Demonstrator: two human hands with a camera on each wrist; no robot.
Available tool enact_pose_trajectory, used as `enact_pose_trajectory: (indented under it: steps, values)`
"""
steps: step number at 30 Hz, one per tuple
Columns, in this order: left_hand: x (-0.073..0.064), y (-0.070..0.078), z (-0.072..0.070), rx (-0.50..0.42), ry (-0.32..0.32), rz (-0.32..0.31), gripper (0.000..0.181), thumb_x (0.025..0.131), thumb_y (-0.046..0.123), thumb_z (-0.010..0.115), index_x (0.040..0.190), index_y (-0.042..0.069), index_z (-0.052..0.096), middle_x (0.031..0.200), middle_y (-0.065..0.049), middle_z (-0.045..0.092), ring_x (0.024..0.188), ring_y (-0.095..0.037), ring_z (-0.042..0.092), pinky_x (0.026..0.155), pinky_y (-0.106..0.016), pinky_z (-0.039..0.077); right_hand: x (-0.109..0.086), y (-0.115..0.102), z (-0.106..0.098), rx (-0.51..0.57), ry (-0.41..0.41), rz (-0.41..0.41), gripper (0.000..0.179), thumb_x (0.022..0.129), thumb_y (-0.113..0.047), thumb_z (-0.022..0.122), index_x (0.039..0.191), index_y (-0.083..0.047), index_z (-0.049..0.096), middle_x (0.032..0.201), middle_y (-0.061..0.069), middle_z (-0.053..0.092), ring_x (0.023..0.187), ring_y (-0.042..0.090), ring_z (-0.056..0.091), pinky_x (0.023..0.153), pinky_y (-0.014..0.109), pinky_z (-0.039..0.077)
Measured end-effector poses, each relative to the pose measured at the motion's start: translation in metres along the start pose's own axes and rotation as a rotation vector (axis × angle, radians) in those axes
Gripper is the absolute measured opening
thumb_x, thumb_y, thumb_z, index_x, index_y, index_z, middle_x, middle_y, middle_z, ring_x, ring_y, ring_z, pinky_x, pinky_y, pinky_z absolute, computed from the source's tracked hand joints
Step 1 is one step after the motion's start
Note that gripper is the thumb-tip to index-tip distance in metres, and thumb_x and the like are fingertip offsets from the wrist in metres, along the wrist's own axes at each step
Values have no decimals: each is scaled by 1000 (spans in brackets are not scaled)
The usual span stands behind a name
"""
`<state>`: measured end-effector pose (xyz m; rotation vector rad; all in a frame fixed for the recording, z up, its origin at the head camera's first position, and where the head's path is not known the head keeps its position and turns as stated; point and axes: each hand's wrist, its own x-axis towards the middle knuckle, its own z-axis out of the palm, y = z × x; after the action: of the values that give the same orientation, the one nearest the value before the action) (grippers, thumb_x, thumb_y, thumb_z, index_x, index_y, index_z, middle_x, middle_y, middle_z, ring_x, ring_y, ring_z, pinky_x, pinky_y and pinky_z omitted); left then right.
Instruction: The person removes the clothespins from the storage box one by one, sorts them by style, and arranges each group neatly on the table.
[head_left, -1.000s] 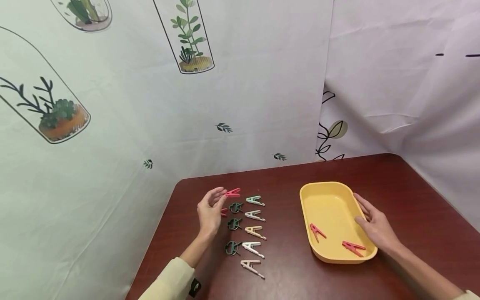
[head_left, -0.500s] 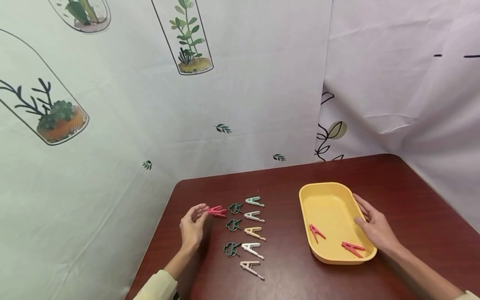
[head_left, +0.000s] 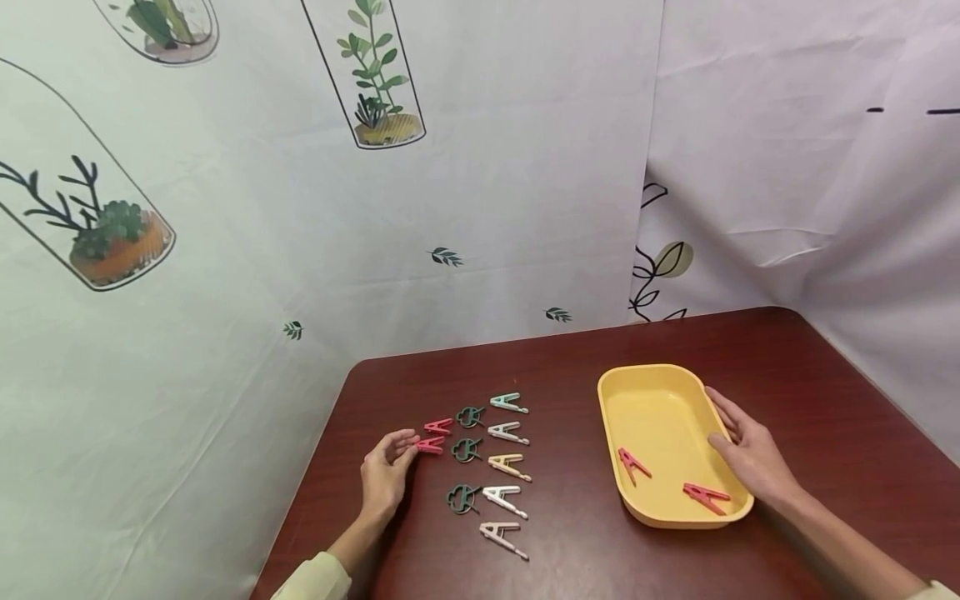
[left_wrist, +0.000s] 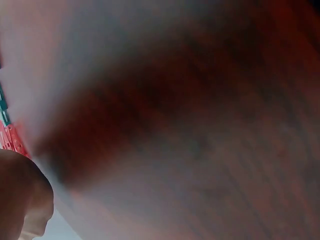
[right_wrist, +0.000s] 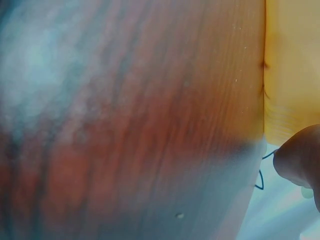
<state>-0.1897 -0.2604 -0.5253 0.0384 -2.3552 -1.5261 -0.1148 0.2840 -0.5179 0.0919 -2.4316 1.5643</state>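
Note:
Low over the left of the table, my left hand (head_left: pixel 384 475) pinches a red clothespin (head_left: pixel 430 445) between thumb and fingertips. Just beyond it lies a second red clothespin (head_left: pixel 438 427). In the left wrist view only part of that hand (left_wrist: pixel 25 195) shows, with red plastic (left_wrist: pixel 14 140) at the left edge. My right hand (head_left: pixel 752 454) grips the right rim of a yellow basin (head_left: pixel 652 400), thumb over the inside. Inside the basin are two more red clothespins, one at the left (head_left: pixel 634 465) and one near the front (head_left: pixel 706 497).
To the right of the left hand, a column of dark green round clips (head_left: pixel 467 451) stands beside a column of several pale clothespins (head_left: pixel 508 467). All lie on the dark red table (head_left: pixel 570 517). A printed cloth wall (head_left: pixel 510 208) rises behind the table.
My left hand has come down and left, then slightly toward me, bringing the red clothespin from beyond the other red one to its near side. The right hand and basin have stayed put.

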Motion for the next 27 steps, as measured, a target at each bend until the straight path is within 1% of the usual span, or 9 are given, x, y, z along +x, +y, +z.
enact_pose_trajectory:
  steps: [4, 8, 12, 16, 19, 23, 27]
  values:
    - [-3, -4, 1, -9, -23, 13, 26, 92, -8, 78, 116, -2, 75, 106, -12, 80, 101, -23, 77, 82, -14, 57, 1, 0, 0, 12, -2, -4, 66, 102, 9, 56, 163, 6, 31, 154, 42, 40, 110, -23, 47, 76, 8, 53]
    - [-4, -7, -1, 5, -41, 36, 26, 92, -8, 78, 116, -1, 76, 105, -11, 80, 100, -23, 77, 82, -14, 57, 1, 0, 0, 22, -4, -7, 66, 102, 9, 56, 162, 6, 31, 154, 42, 39, 110, -23, 47, 76, 7, 53]
    - [-2, -11, -4, 33, -66, 57, 27, 91, -9, 78, 116, 0, 75, 105, -11, 80, 99, -25, 77, 82, -15, 57, 1, -1, 0, 18, -3, -10, 66, 102, 9, 56, 162, 6, 31, 154, 42, 39, 111, -23, 46, 77, 6, 52]
    - [1, -13, -7, 52, -97, 59, 28, 91, -11, 77, 115, 1, 75, 107, -11, 79, 100, -25, 77, 84, -16, 58, 1, -1, -1, 13, 1, -12, 66, 102, 9, 56, 162, 6, 32, 154, 42, 40, 112, -24, 45, 78, 5, 50]
    - [2, -14, -9, 75, -122, 61, 28, 91, -11, 78, 114, 3, 76, 108, -8, 79, 101, -24, 76, 85, -17, 58, 1, -1, -1, 8, 0, -15, 66, 101, 10, 56, 162, 6, 32, 153, 42, 40, 112, -24, 45, 78, 5, 51]
    - [3, -15, -10, 105, -153, 80, 28, 91, -10, 78, 113, 7, 76, 109, -7, 79, 101, -23, 76, 85, -19, 58, 1, -1, -1, 3, -3, -18, 66, 101, 10, 56, 162, 7, 32, 153, 43, 40, 112, -23, 46, 77, 5, 51]
    - [4, -14, -12, 105, -184, 102, 32, 91, -14, 75, 114, 8, 75, 111, -7, 78, 103, -24, 76, 87, -20, 58, 2, -1, -1, 5, -4, -17, 66, 102, 9, 56, 163, 6, 31, 153, 42, 40, 112, -23, 46, 77, 6, 51]
